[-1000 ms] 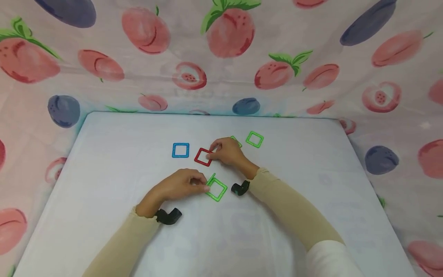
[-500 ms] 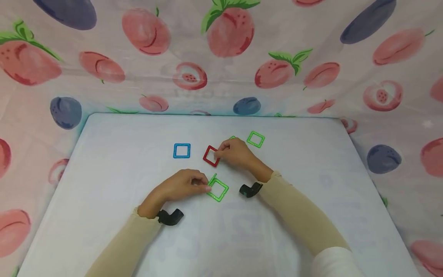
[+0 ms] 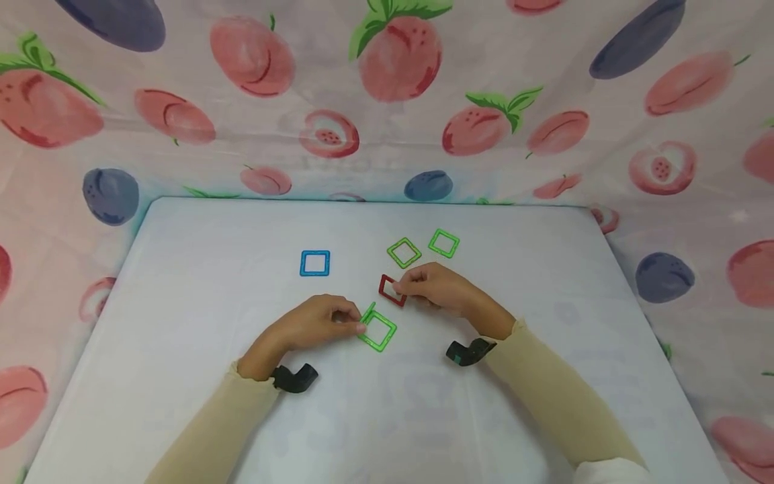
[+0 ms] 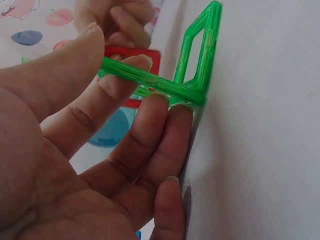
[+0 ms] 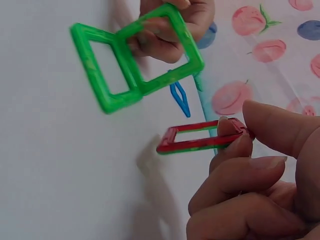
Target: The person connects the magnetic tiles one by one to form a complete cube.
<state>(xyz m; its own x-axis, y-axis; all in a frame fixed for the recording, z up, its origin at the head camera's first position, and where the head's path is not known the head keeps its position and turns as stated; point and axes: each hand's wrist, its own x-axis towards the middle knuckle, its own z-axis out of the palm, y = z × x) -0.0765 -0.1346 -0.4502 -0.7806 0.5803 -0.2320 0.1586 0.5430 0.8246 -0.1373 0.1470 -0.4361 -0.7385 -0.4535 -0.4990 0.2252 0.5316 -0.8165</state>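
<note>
Your left hand pinches the green pair of squares between thumb and fingers, and at the pair's 1 o'clock the red square is likewise pinched in your right hand, seemingly a joining step that next calls for edge-to-edge alignment.

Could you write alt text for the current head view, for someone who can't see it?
A person's left hand holds two green square frames joined at an angle, while the right hand pinches a red square frame just beyond them, over a white table. Farther back lie a blue square frame and two separate green frames.
</note>
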